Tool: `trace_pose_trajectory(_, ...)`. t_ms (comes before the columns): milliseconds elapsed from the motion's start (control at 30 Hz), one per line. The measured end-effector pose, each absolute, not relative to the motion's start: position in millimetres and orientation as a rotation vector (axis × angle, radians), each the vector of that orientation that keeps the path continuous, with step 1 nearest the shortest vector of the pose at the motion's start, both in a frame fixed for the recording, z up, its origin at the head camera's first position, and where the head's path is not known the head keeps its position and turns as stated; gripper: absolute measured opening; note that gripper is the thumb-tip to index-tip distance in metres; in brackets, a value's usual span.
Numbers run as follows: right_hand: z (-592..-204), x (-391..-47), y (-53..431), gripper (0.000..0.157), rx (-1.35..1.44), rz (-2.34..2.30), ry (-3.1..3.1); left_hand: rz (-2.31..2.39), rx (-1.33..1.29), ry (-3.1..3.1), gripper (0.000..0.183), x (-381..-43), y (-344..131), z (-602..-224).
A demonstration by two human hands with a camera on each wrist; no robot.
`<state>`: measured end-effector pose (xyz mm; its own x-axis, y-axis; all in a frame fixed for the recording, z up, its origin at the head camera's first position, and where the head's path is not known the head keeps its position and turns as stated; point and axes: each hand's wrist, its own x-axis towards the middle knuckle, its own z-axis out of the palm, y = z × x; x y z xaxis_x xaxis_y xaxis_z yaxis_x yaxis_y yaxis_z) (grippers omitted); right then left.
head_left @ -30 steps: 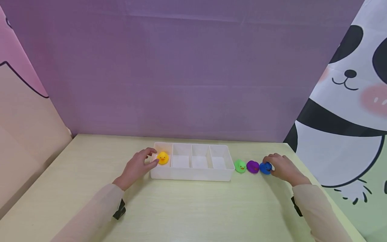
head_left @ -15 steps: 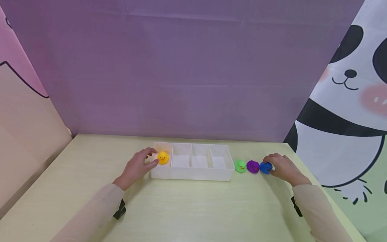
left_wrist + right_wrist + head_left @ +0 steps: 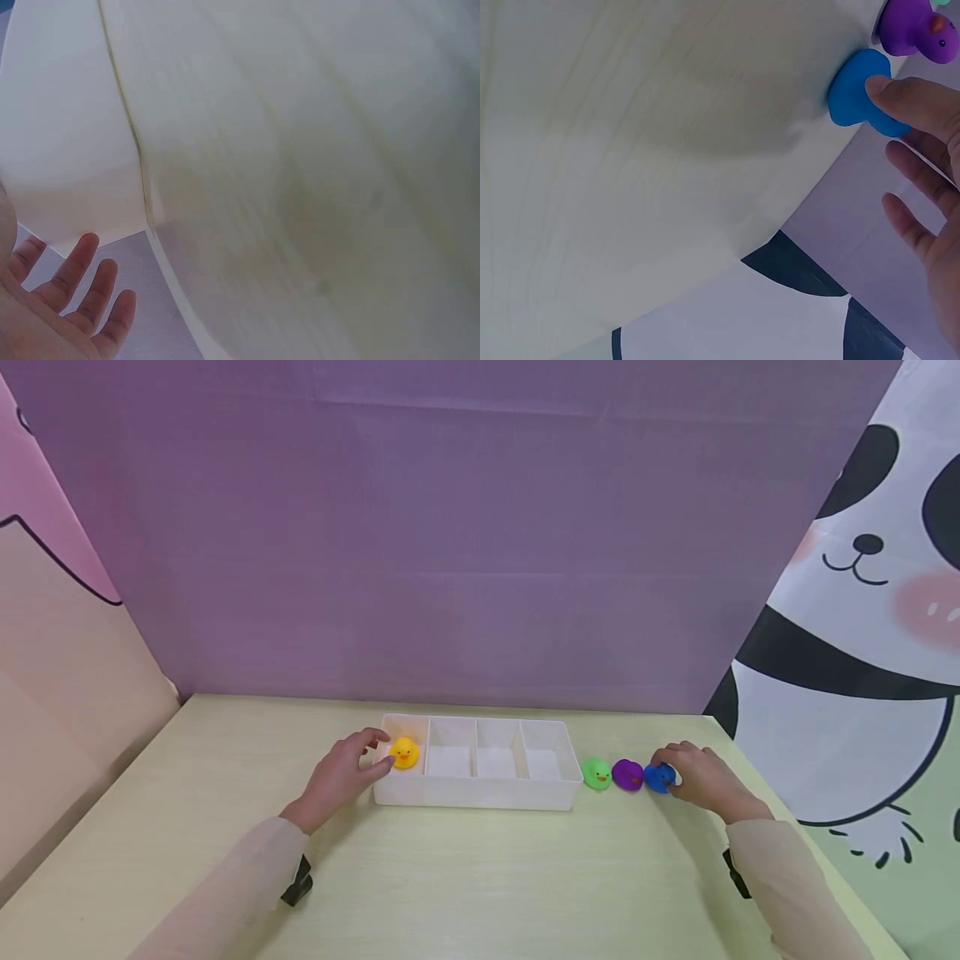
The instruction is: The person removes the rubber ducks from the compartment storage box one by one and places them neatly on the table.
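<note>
A white divided tray (image 3: 472,792) with several compartments in a row stands on the table. In its leftmost compartment sits a yellow rubber duck (image 3: 404,752). My left hand (image 3: 341,777) is at the tray's left end, thumb and fingers spread apart near the rim; the left wrist view shows its loosely extended fingers (image 3: 91,300) beside the tray's end wall. To the right of the tray, a green rubber duck (image 3: 597,773), a purple one (image 3: 627,775) and a blue rubber duck (image 3: 659,777) line up. My right hand (image 3: 705,781) pinches the blue duck, thumb on its near side.
The pale wooden table (image 3: 487,877) ends at a purple cloth backdrop (image 3: 465,543) behind the tray. A panda-print panel (image 3: 847,743) borders the right edge, and a pink and beige panel (image 3: 60,652) the left.
</note>
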<state>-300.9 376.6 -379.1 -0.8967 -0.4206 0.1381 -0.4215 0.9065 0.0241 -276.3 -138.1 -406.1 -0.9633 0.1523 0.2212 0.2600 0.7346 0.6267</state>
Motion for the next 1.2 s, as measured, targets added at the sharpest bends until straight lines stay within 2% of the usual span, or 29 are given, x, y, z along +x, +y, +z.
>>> trace_pose_trajectory(567, -356.8, -301.9, 359.1, 0.035, 0.673, -0.032, -2.930, -1.037, -0.333, -2.782, 0.039, -275.5, -139.1, -406.5)
trace_pose_trajectory(1200, -347.3, -302.8, 310.3, 0.032, 0.773, -0.039, -2.837, -1.033, -0.341, -2.773, 0.039, -276.5, -138.7, -406.8)
